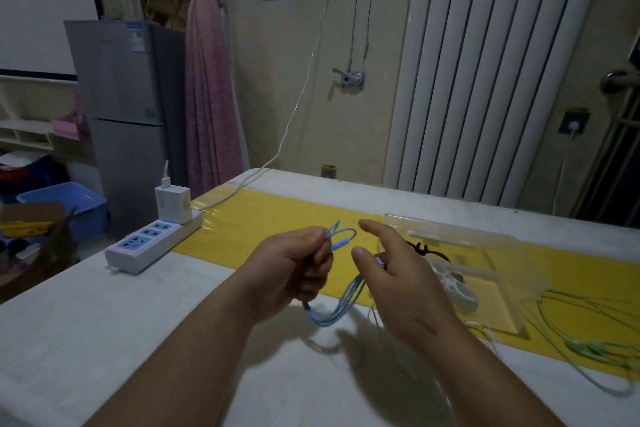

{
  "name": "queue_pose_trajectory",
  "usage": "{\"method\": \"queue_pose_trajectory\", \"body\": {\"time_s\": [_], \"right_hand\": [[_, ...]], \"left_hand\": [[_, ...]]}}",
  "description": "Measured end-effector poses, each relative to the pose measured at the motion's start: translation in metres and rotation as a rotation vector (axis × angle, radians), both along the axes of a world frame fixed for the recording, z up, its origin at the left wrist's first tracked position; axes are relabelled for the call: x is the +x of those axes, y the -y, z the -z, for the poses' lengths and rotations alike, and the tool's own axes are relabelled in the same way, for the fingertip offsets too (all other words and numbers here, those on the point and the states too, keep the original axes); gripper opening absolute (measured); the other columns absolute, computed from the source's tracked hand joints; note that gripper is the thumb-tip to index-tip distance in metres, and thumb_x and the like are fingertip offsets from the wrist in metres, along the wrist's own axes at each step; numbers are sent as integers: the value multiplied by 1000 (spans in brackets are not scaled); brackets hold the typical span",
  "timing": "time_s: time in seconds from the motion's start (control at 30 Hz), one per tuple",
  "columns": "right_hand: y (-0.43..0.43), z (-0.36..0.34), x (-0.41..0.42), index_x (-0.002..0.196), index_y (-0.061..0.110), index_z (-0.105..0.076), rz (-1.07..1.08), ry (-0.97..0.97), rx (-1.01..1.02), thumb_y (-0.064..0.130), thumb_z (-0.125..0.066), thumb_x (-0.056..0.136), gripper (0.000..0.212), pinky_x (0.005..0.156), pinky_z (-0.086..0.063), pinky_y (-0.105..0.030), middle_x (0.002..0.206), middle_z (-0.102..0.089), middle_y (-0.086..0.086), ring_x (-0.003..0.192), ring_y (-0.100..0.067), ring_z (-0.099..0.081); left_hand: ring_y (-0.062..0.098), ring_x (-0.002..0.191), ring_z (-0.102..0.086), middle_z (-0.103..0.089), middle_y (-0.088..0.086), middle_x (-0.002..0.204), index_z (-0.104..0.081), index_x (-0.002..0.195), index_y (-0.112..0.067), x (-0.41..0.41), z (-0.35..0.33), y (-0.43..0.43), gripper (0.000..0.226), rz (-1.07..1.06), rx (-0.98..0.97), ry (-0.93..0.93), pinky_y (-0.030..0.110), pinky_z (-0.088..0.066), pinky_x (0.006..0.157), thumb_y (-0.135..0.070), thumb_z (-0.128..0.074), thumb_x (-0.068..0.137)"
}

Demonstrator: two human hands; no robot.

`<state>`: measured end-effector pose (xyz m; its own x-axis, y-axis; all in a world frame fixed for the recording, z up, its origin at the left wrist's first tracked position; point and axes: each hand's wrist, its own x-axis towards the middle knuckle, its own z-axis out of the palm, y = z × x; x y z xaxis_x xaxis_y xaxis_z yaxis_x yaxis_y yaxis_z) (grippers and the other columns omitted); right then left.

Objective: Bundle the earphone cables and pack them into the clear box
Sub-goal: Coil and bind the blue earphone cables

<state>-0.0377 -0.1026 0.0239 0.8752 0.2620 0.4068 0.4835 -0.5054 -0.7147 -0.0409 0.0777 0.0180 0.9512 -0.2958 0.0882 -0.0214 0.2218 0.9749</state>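
On table, clear box holds white bundle.

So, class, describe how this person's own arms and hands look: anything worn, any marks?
The left forearm and right forearm are bare, no sleeves in view. The left hand and right hand carry no gloves, rings or watch that can be seen. The back of the right hand bears a short scratch-like mark.

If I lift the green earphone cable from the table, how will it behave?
Probably floppy: the green earphone cable lies in thin, loose curves on the table. It may tangle, because its strands cross. It looks light for its length.
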Motion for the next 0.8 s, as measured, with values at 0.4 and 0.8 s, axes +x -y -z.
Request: {"method": "queue_pose_trajectory", "body": {"time_s": [0.4, 0.8], "right_hand": [[-5, -1, 3, 86, 31, -53, -65, -35, 222, 26, -48, 96, 12, 56, -29, -31, 52, -42, 10, 52, -10, -35], [-4, -14, -6, 73, 15, -42, -239, -389, 883, 1, -33, 93, 25, 38, -12, -15, 47, -20, 4, 37, -8, -13]], "left_hand": [[13, 52, -25, -42, 3, 66, -54, 75, -17, -5, -2, 2, 17, 100, 67, 4, 21, -22, 47, -29, -51, 86], [21, 71, -56, -52, 11, 75, -57, 106, -14, 7, 5, 0, 30, -119, -160, 245, 31, -49, 71, 0, -58, 79]]}}
